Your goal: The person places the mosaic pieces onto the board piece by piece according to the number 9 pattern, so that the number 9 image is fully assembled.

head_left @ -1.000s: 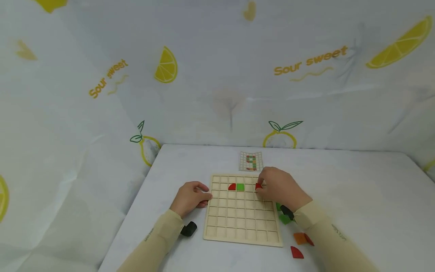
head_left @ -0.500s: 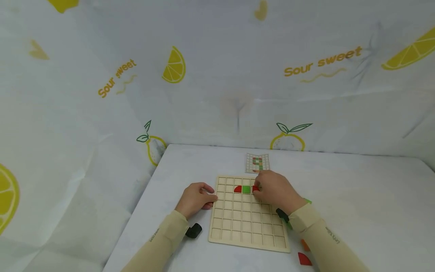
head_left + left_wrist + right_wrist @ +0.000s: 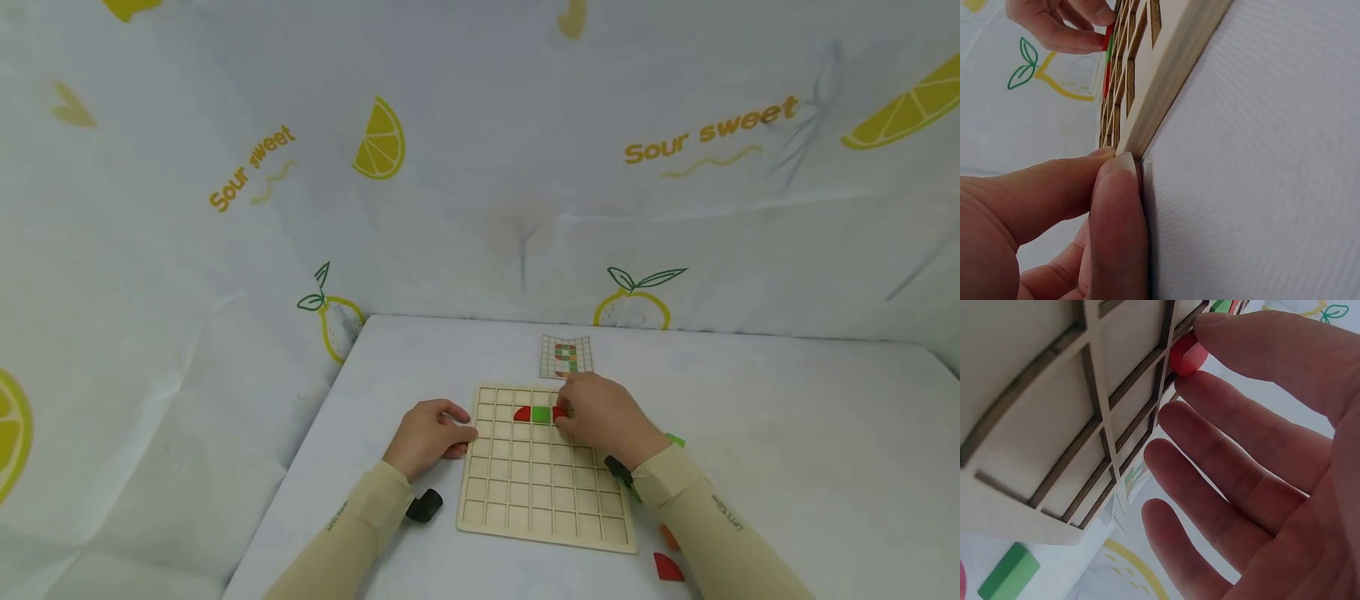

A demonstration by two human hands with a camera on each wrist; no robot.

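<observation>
Evidently early: red wedge (image 3: 522,413) and green square (image 3: 541,415) sit on board (image 3: 519,472), right hand (image 3: 606,419) pinches red piece (image 3: 1189,357), left hand (image 3: 426,435) pinches board's left edge, loose pieces (image 3: 667,567) remain right.

From above and well back, the grid board (image 3: 519,471) is faced forward and down in the head view; in both wrist views it is seen close up and tilted, from low beside its edge in the left one, and the red piece (image 3: 1188,356) is shared by the two.
</observation>
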